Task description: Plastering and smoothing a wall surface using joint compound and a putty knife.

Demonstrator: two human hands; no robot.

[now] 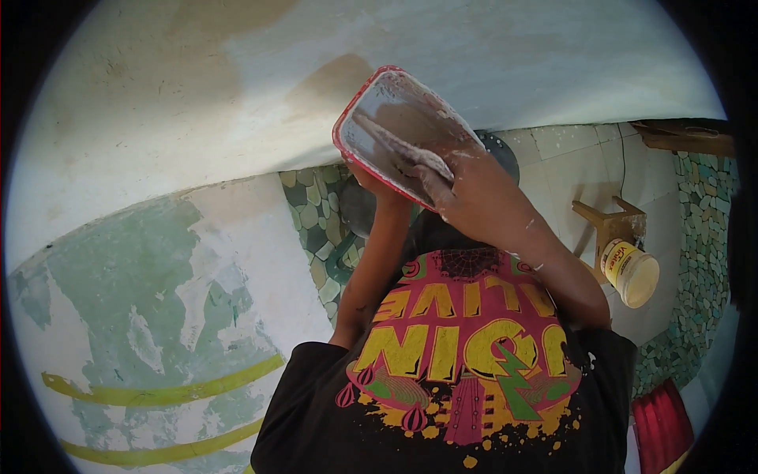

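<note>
Pale plaster wall (pixel 513 71) fills the upper frame, damp-looking patches darkening it around upper centre. At lower left runs a flaking green surface (pixel 150 292) with yellow bands; at right, light floor tiles (pixel 560 154) meet a pebble-patterned strip (pixel 699 237). A printed dark shirt (pixel 450 371) takes up bottom centre. Above it, at upper centre, a red-rimmed tray (pixel 403 114) tips its open side toward the view, smeared white inside, probably angled so its contents stay within easy reach. At right, a wooden stool (pixel 612 221) and a pale tub (pixel 636 276) overlap; I cannot tell whether one bears the other, though both sit apart from the arms, perhaps for working room. The right hand (pixel 471 188) closes around a white-coated tool (pixel 407 150) slanting across the tray; the left hand (pixel 373 182) supports the tray from below, its fingers mostly hidden, seemingly steadying it against the tool.
</note>
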